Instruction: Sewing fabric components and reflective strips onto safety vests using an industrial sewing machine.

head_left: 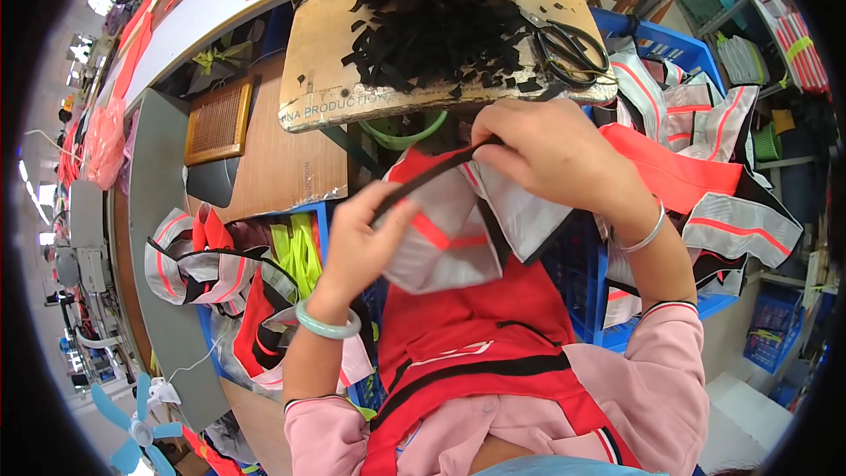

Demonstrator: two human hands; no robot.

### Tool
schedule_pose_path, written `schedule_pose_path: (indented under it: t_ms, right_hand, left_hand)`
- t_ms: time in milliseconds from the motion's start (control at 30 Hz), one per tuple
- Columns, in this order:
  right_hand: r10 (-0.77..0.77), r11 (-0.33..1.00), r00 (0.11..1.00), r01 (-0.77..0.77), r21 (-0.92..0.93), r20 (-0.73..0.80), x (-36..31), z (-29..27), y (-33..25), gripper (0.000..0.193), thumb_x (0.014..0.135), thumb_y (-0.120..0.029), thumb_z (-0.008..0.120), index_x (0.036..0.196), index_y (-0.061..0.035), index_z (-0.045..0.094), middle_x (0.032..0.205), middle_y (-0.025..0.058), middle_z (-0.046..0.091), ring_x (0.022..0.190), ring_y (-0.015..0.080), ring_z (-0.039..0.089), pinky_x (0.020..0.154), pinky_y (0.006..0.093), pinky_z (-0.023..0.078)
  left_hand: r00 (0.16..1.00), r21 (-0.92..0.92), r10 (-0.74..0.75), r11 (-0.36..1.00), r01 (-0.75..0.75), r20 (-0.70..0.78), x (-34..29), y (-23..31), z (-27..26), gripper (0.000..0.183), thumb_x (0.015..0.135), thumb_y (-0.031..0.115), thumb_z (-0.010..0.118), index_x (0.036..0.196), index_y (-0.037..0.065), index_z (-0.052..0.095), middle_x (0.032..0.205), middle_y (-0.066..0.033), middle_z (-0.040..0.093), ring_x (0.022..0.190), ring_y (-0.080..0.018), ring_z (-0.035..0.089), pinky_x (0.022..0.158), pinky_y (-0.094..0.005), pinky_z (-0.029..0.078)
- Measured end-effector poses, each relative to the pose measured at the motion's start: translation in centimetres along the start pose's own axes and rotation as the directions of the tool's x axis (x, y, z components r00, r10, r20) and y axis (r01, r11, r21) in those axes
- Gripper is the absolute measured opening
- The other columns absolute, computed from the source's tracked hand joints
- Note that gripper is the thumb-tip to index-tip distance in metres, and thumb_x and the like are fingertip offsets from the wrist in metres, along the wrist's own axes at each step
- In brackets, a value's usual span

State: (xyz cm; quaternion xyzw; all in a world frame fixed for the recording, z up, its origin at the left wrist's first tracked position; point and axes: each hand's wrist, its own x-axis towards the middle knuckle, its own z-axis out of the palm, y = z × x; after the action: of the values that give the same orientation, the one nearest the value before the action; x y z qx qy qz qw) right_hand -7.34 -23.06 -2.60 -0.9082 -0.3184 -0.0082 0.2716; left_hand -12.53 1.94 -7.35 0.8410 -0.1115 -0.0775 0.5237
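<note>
Head view: left hand [357, 242] and right hand [551, 154] pinch black-edged fabric [432, 266] (2 blue baskets [656, 34] hold similar pieces [738, 227]).

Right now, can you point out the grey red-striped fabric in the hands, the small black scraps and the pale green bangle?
Grey red-striped fabric [445, 270]: head view, its lower grey panel.
Small black scraps [432, 40]: head view, middle of the pile.
Pale green bangle [327, 330]: head view, its lower curve.
</note>
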Motion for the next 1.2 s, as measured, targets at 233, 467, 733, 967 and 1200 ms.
schedule_pose_path:
  t_ms: [233, 467, 733, 967, 1200]
  right_hand:
    - [0.123, 0.948, 0.990, -0.099, 0.303, -0.061, 0.3, -3.4, 0.9, 0.017, 0.084, -0.016, 0.060, 0.086, 0.0003, 0.062, 0.072, 0.0101, 0.059, 0.065, 0.0219, 0.056, 0.060, 0.0316, 0.044]
    - [0.285, 0.914, 0.941, -0.210, 0.347, -0.180, 4.4, -3.8, 2.1, 0.026, 0.086, -0.025, 0.058, 0.085, 0.0003, 0.063, 0.062, 0.0094, 0.054, 0.059, 0.0199, 0.050, 0.056, 0.0317, 0.040]
    - [0.305, 0.914, 0.940, -0.244, 0.323, -0.154, 8.4, -2.9, 5.5, 0.027, 0.089, -0.028, 0.057, 0.086, -0.0009, 0.063, 0.059, 0.0023, 0.048, 0.056, 0.0100, 0.044, 0.053, 0.0277, 0.037]
    - [0.306, 0.920, 0.938, -0.248, 0.304, -0.163, 9.4, -3.4, 5.5, 0.031, 0.084, -0.033, 0.059, 0.093, -0.0045, 0.068, 0.076, 0.0129, 0.065, 0.072, 0.0260, 0.062, 0.067, 0.0344, 0.048]
    - [0.295, 0.919, 0.933, -0.218, 0.328, -0.208, 9.5, -3.8, 6.0, 0.031, 0.085, -0.033, 0.060, 0.092, -0.0039, 0.068, 0.072, 0.0109, 0.064, 0.068, 0.0212, 0.061, 0.065, 0.0323, 0.047]
  left_hand:
    - [0.996, -0.034, 0.073, 0.997, -0.071, 0.057, 5.2, 6.3, -5.3, 0.021, 0.084, 0.016, 0.068, 0.082, -0.004, 0.064, 0.069, 0.0012, 0.059, 0.067, -0.0046, 0.051, 0.060, -0.0221, 0.042]
    - [0.992, 0.041, -0.057, 0.998, 0.053, 0.110, 12.0, 6.7, -7.6, 0.030, 0.088, 0.028, 0.064, 0.078, 0.000, 0.064, 0.069, 0.0069, 0.053, 0.066, -0.0031, 0.045, 0.061, -0.0202, 0.038]
    - [0.974, -0.096, -0.153, 0.981, 0.171, 0.164, 16.4, 4.9, -9.1, 0.030, 0.089, 0.030, 0.063, 0.079, 0.002, 0.065, 0.070, 0.0070, 0.057, 0.063, -0.0014, 0.048, 0.060, -0.0198, 0.041]
    - [0.973, -0.132, -0.167, 0.973, 0.189, 0.160, 17.0, 4.2, -9.9, 0.030, 0.090, 0.031, 0.062, 0.080, 0.003, 0.065, 0.070, 0.0064, 0.057, 0.060, -0.0014, 0.048, 0.057, -0.0195, 0.041]
    - [0.989, -0.207, -0.111, 0.970, 0.129, 0.100, 17.1, 4.6, -9.4, 0.029, 0.090, 0.031, 0.062, 0.082, 0.003, 0.065, 0.072, 0.0058, 0.058, 0.063, -0.0017, 0.050, 0.059, -0.0186, 0.042]
